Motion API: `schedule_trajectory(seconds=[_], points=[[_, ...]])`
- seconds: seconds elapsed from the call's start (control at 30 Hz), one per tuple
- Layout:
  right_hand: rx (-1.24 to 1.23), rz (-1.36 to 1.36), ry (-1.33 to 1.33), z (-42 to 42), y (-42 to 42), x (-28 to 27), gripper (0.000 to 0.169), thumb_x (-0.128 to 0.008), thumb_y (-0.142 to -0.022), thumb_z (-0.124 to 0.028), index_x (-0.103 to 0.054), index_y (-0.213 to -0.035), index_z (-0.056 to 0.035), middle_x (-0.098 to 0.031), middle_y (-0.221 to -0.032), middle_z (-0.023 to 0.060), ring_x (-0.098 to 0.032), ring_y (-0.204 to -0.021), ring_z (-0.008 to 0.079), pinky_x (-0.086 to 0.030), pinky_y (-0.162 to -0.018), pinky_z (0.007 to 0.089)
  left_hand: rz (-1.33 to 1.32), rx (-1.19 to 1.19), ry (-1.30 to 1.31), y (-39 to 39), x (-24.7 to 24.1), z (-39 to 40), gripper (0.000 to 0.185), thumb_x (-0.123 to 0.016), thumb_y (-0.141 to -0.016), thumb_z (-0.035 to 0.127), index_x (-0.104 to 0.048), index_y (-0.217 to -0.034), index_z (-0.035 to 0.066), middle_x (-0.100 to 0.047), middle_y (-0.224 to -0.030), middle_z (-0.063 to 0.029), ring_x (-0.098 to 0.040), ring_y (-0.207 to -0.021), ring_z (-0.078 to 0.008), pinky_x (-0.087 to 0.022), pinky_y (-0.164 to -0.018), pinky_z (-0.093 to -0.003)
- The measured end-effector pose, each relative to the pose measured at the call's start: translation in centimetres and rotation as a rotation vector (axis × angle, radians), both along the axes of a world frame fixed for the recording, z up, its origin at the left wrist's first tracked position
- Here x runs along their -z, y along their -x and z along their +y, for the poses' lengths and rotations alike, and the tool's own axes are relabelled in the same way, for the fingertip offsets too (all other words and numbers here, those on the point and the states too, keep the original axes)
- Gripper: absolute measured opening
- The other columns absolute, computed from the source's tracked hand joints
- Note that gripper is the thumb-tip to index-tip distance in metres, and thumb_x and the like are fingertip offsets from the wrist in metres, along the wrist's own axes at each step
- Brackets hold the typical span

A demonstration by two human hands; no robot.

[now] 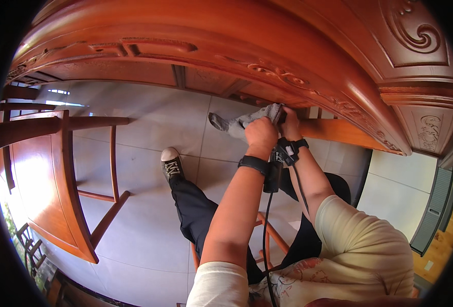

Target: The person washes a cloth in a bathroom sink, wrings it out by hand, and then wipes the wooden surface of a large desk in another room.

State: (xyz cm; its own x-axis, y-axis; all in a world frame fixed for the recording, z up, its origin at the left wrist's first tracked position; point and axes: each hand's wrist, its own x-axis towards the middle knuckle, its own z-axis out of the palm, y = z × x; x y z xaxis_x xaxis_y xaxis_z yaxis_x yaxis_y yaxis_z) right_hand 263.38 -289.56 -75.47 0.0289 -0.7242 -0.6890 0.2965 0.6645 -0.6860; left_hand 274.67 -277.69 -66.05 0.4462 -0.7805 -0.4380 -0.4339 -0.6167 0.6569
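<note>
My left hand (262, 133) is closed on a crumpled grey cloth (237, 127), its fingers curled downward at the cloth's edge. Close beside it on the right, my right hand (290, 122) grips the cloth's upper part, with its fingers partly hidden. The cloth hangs out to the left, and its far end looks darker. Both hands are just below the carved edge of a reddish-brown wooden table (226, 46). Black straps with small devices and cables are on both wrists.
A wooden chair (67, 153) stands at the left on the grey tiled floor (142, 230). An orange-brown wooden bar (338, 132) runs under the table edge, right of my hands. My shoe (171, 163) rests on the tiles. A grey floor strip (433, 207) lies at the right.
</note>
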Motion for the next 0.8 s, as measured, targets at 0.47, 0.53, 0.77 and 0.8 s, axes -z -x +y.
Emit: schedule_trajectory(seconds=[0.47,0.53,0.77,0.8], points=[[-1.039,0.265,0.415,13.4,2.0,-7.1,0.042,-0.060,-0.069,0.000,-0.052,-0.110,-0.0031,-0.058,-0.104,0.0028,-0.050,-0.100,0.0124,-0.041,-0.085,0.0276,0.014,0.225,-0.046,-1.6,-4.5,3.9,0.027,-0.062,-0.066,0.028,-0.066,-0.080,0.006,-0.064,-0.084,-0.0143,-0.062,-0.082,-0.0286,-0.050,-0.070,-0.0352],[-0.992,0.350,0.484,13.7,1.7,-6.9,0.041,-0.063,-0.070,-0.008,-0.052,-0.108,-0.0010,-0.057,-0.107,0.0047,-0.050,-0.100,0.0127,-0.039,-0.086,0.0272,-0.065,0.257,0.008,-0.9,-5.3,4.4,0.023,-0.061,-0.066,0.025,-0.066,-0.077,0.006,-0.064,-0.082,-0.0141,-0.063,-0.080,-0.0269,-0.050,-0.069,-0.0341],[-1.265,0.615,0.775,11.2,1.4,-6.4,0.047,-0.062,-0.076,-0.018,-0.046,-0.114,0.0033,-0.055,-0.110,0.0152,-0.050,-0.104,0.0211,-0.038,-0.088,0.0284,-0.740,0.288,-0.010,-0.2,-10.7,6.8,0.042,-0.060,-0.069,0.017,-0.051,-0.107,0.001,-0.051,-0.104,-0.0122,-0.052,-0.084,-0.0187,-0.044,-0.065,-0.0263],[-1.200,0.638,0.721,10.9,1.6,-5.7,0.047,-0.061,-0.076,-0.018,-0.046,-0.115,0.0033,-0.055,-0.110,0.0157,-0.050,-0.104,0.0216,-0.037,-0.088,0.0286,-0.666,0.300,-0.015,0.0,-11.9,7.0,0.037,-0.059,-0.070,0.017,-0.053,-0.103,0.001,-0.053,-0.099,-0.0122,-0.053,-0.083,-0.0193,-0.044,-0.064,-0.0263]])
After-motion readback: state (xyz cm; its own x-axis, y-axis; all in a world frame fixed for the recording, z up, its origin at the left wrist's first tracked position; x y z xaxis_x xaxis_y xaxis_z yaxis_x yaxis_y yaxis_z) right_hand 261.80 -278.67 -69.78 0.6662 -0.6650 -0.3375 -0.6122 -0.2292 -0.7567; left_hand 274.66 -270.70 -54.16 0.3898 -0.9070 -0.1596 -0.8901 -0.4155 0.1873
